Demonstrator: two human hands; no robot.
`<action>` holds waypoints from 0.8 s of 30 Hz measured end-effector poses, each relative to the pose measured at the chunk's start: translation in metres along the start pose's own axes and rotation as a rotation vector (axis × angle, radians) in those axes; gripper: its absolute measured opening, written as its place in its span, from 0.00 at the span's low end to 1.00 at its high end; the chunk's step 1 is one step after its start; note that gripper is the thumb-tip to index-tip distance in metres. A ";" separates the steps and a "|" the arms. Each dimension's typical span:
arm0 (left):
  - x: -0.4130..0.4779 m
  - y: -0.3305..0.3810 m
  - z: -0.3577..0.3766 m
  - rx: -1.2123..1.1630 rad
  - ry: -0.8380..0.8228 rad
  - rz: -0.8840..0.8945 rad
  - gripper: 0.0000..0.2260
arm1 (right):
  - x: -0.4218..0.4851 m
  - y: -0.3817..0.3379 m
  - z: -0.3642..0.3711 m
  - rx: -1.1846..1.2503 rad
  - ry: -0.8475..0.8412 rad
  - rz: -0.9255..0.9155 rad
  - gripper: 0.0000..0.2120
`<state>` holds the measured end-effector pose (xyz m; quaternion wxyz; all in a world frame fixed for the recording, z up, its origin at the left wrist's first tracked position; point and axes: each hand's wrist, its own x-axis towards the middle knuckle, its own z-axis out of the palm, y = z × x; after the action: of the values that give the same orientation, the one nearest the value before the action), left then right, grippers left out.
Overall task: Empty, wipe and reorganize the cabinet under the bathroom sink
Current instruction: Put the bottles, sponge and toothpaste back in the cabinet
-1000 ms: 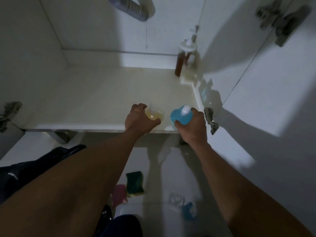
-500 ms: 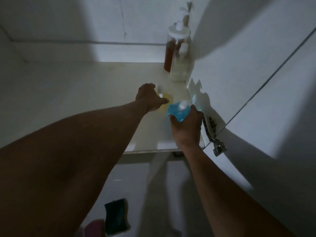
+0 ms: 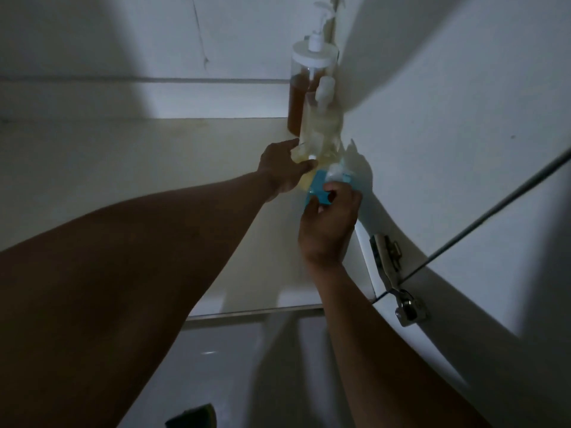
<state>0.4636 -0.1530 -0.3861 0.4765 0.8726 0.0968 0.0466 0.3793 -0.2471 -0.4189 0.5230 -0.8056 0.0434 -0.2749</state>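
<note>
Inside the white cabinet (image 3: pixel 123 168), my left hand (image 3: pixel 282 168) grips a small bottle of yellowish liquid (image 3: pixel 304 177) on the cabinet floor, against the right wall. Just in front of it my right hand (image 3: pixel 327 230) holds a blue bottle with a white cap (image 3: pixel 321 193). Behind both, in the back right corner, stand a tall pump bottle of brown liquid (image 3: pixel 298 97) and a clear pale bottle with a white cap (image 3: pixel 321 128). The lower parts of the held bottles are hidden by my hands.
The cabinet's open door (image 3: pixel 494 211) hangs on the right with a metal hinge (image 3: pixel 398 282) near the front edge. A dark green sponge (image 3: pixel 194 420) lies on the tiled floor below. The left part of the cabinet floor holds nothing.
Both hands have pushed deeper into the cabinet toward the back right corner, carrying the yellowish bottle and the blue bottle up close to the two standing bottles. The camera has leaned in.
</note>
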 end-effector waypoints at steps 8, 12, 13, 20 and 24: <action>0.031 0.003 0.022 -0.210 0.015 -0.144 0.28 | 0.028 0.005 0.010 -0.064 -0.069 0.024 0.07; 0.038 0.003 0.023 -0.298 0.026 -0.184 0.23 | 0.037 0.011 0.014 -0.087 -0.060 0.057 0.08; 0.039 0.002 0.023 -0.317 0.026 -0.193 0.23 | 0.036 0.013 0.015 -0.086 -0.054 0.059 0.08; 0.032 0.003 0.019 -0.373 -0.054 -0.251 0.24 | 0.027 0.016 0.019 -0.065 -0.046 0.165 0.09; 0.025 0.006 0.015 -0.381 -0.037 -0.271 0.24 | 0.020 0.011 0.011 -0.057 -0.100 0.188 0.12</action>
<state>0.4915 -0.1633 -0.3892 0.6363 0.7465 0.1937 -0.0165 0.4038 -0.2499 -0.4236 0.5250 -0.8252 0.1005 -0.1825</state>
